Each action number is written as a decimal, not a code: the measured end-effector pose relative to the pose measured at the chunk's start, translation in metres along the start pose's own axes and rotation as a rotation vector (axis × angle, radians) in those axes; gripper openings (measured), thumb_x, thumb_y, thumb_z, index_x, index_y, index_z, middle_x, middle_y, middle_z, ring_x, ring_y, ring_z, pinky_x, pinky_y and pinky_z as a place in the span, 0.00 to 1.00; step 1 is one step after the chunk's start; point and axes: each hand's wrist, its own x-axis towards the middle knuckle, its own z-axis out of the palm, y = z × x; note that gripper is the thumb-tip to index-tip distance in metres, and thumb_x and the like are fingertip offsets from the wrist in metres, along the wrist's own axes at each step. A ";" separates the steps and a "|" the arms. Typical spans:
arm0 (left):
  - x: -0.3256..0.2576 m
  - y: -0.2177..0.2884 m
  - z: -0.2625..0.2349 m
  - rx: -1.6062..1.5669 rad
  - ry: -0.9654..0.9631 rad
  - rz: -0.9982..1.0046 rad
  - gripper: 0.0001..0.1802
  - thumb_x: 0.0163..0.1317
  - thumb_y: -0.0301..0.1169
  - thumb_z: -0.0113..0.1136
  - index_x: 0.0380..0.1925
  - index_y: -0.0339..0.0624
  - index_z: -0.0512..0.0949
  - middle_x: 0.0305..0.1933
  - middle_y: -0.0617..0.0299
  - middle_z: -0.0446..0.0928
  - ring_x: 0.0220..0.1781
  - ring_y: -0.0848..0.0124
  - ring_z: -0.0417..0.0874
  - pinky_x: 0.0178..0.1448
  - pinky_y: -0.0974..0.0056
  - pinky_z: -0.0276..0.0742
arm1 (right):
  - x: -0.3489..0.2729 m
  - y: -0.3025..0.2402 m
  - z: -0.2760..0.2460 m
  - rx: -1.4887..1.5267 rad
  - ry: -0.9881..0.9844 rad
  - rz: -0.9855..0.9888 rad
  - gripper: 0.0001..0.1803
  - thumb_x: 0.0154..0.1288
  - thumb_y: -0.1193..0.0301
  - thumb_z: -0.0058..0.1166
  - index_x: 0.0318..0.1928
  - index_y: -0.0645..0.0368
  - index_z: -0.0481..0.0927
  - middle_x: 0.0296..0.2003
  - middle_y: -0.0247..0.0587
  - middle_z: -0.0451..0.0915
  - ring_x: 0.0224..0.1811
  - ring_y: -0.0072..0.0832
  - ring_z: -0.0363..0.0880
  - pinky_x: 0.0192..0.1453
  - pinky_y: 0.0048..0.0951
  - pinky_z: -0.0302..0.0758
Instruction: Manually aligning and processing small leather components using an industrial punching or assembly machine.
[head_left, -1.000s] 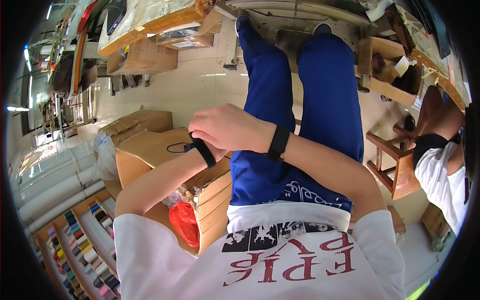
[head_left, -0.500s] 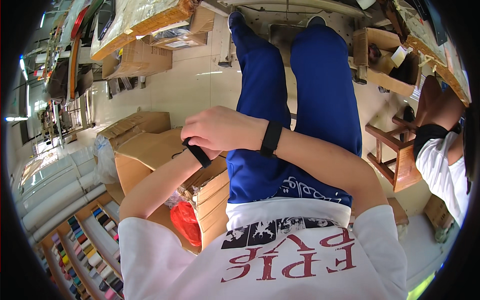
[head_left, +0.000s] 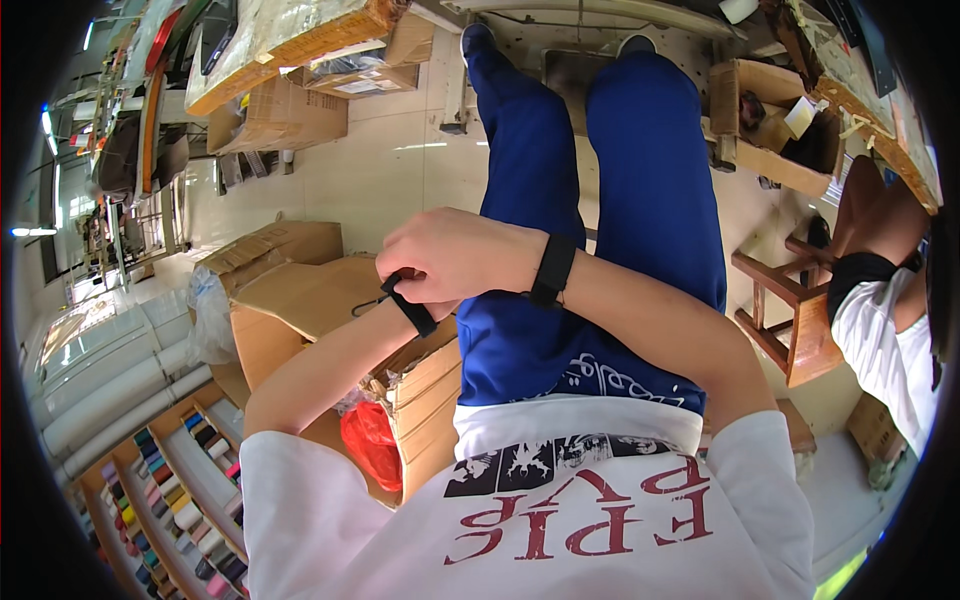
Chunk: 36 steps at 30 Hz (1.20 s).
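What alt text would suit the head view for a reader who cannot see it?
The right hand grips a black band on the left wrist; the left hand is hidden beneath it. The person sits in blue trousers, with open cardboard boxes on their left.

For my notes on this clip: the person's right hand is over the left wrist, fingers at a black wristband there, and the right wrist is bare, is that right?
Not quite. The right hand does lie over the left wrist, fingers at its black wristband, but the right wrist is not bare: it wears a black band too. The head view shows this.
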 end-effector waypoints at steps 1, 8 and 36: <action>0.001 0.002 0.001 -0.001 -0.002 -0.003 0.20 0.63 0.44 0.53 0.49 0.43 0.72 0.44 0.60 0.76 0.48 0.63 0.77 0.46 0.61 0.75 | 0.000 0.000 0.001 0.007 0.004 -0.002 0.07 0.54 0.68 0.53 0.30 0.56 0.81 0.27 0.46 0.80 0.33 0.46 0.80 0.38 0.45 0.76; -0.009 0.015 0.011 -0.008 -0.013 -0.021 0.20 0.63 0.44 0.53 0.50 0.43 0.72 0.44 0.60 0.76 0.49 0.63 0.77 0.47 0.61 0.75 | 0.001 0.006 0.010 -0.104 0.103 0.080 0.07 0.55 0.70 0.54 0.32 0.59 0.81 0.27 0.47 0.80 0.32 0.48 0.79 0.37 0.45 0.75; -0.006 0.003 0.001 -0.036 -0.030 -0.062 0.20 0.65 0.42 0.51 0.51 0.42 0.72 0.45 0.59 0.76 0.49 0.63 0.78 0.48 0.61 0.76 | 0.001 0.008 0.009 -0.043 0.065 0.115 0.10 0.57 0.68 0.54 0.38 0.54 0.83 0.31 0.44 0.83 0.36 0.45 0.81 0.40 0.44 0.77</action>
